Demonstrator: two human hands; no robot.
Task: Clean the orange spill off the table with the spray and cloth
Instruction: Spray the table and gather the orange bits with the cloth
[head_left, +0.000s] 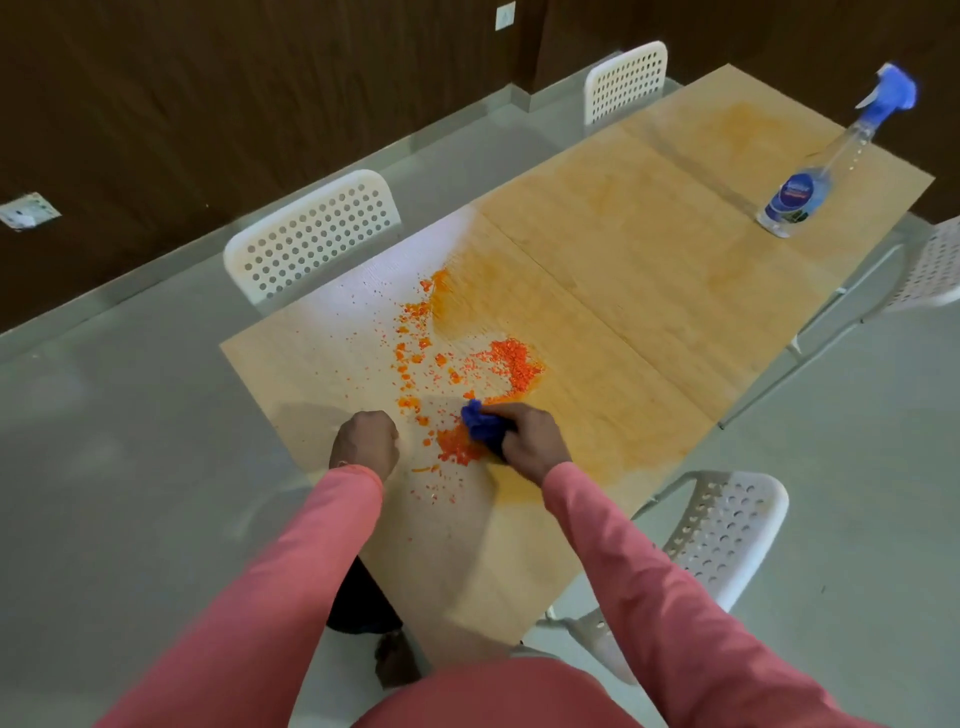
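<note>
Table (649, 270); right hand (530, 439) gripping cloth (480, 423)

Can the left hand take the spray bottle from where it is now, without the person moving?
Probably not. The spray bottle stands at the table's far end, well beyond the left hand, which rests fisted near the orange spill. Nothing blocks the way.

A long light-wood worktop (649, 249) runs diagonally across a pale grey, glossy floor (119, 441). White chairs with perforated backs stand around it: one (311, 234) at the far long side, another (626, 78) further along that side, one (727, 530) at the near side, and one (930, 265) at the right edge. Dark brown wood-grain walls (182, 93) rise behind, carrying a white socket plate (26, 210) and a wall switch (505, 15). Soft light glares on the worktop's left part.
</note>
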